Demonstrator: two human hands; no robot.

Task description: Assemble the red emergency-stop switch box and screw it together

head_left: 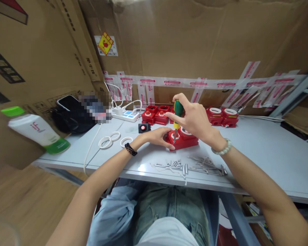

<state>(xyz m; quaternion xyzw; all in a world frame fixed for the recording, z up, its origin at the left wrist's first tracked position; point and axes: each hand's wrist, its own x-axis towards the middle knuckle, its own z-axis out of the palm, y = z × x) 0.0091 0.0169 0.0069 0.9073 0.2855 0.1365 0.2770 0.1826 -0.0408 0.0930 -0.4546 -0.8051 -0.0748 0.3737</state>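
Observation:
A red housing with white rings (pixel 183 142) lies on the grey-white table (pixel 259 153). My left hand (pixel 159 136) grips its left end between thumb and fingers. Above it, my right hand (pixel 193 118) is closed around the green and yellow handle of a screwdriver (pixel 179 108). The screwdriver stands nearly upright, its tip down at the left part of the housing, near a white ring. Metal screws (pixel 176 164) and small rods are scattered between the housing and the table's front edge.
More red housings (pixel 154 115) line the back, beside a white power strip (pixel 125 114). White rings (pixel 105 142) and a black block with a red button (pixel 143 128) lie left of centre. A white-green bottle (pixel 38 131) and black bag (pixel 72 118) are far left. Cardboard (pixel 195 41) stands behind.

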